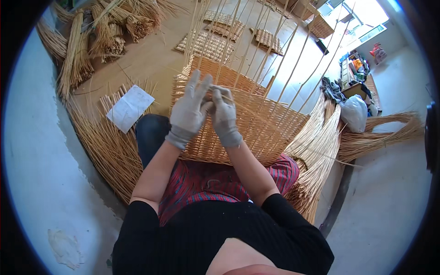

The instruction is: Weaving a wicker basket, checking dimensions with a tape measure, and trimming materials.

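Note:
A woven wicker basket [262,133] rests in my lap on red striped cloth [201,183], with tall thin upright stakes [298,59] rising from it. My gloved left hand [190,107] is at the basket's upper left, index and middle fingers stretched upward and apart. Just right of it my gloved right hand [223,117] has its fingers bent around a thin pale strand [252,111] against the weave. Both thumbs are close together; their exact contact is hidden.
Reed bundles [73,59] lie upper left, more [105,142] beside my left leg with white paper [129,107], and long pale bundles [316,146] at my right. Woven panels [206,46] lie ahead. A white bag [354,113] and piled items are right, along the wall.

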{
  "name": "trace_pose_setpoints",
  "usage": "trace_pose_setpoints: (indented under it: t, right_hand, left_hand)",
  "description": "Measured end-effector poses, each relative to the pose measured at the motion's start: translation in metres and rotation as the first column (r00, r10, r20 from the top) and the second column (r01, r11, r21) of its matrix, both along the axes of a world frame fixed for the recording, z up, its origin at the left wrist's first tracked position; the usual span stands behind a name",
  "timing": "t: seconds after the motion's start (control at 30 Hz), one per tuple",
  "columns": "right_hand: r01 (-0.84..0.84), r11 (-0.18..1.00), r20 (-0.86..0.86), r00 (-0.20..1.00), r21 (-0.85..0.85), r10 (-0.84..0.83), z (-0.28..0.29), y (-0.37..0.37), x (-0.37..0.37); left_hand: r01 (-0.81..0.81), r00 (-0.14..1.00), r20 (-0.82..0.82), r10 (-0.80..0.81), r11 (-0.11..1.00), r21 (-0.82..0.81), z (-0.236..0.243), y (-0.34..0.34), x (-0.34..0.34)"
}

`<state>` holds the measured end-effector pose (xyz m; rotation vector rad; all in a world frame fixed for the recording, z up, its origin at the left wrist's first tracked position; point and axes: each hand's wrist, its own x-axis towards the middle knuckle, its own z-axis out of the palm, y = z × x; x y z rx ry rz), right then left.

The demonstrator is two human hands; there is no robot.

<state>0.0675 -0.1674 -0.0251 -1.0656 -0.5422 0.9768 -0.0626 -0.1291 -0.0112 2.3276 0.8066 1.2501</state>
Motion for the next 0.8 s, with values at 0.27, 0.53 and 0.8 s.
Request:
trace_pose_setpoints:
  t: [0.27,0.53,0.8]
  right_hand:
    - [0.475,0.877,-0.169,0.872,0.069,-0.459,0.024,-0.064,0.097]
    - [0.125,0.970,0.128,0.987,-0.207,-0.099,0.023,-0.027,0.052]
    - [0.213,0.962,0.982,0.049,0.170,-0.185,0.105,0.103,0.058]
  left_hand:
    - [-0.115,0.910,-0.409,0.074,0.990,-0.076,-0.001,0.036,-0.020]
    - [-0.069,0.941,-0.336,0.050,0.997,-0.044,-0.002,0.029,-0.005]
    - [-0.211,0.876,-0.453,0.164,0.976,-0.055,0.003,0.036,0.006]
